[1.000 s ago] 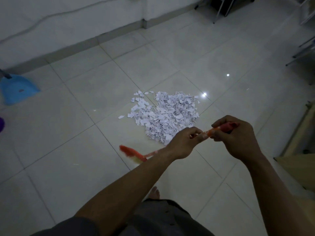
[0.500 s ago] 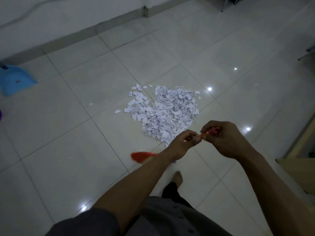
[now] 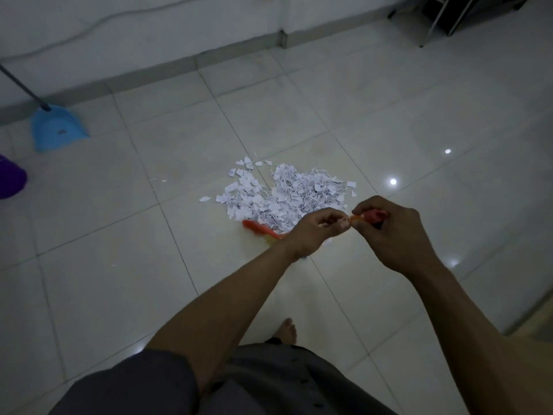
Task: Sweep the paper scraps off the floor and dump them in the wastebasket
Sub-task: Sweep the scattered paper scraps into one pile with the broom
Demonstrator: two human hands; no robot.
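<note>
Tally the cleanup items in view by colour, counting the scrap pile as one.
Blue: 1, dustpan
Purple: 1, container at the left edge
Orange-red: 1, broom
White: 1, paper scrap pile
Total: 4

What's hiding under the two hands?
Both the left hand and right hand grip the orange broom; its head pokes out left of them. The near edge of the paper scraps runs beneath. How far the pile reaches under them is covered.

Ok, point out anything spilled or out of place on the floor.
Torn white paper scraps lie spilled in a heap on the tile floor, a few strays to its left. The blue dustpan sits apart, near the wall.
</note>
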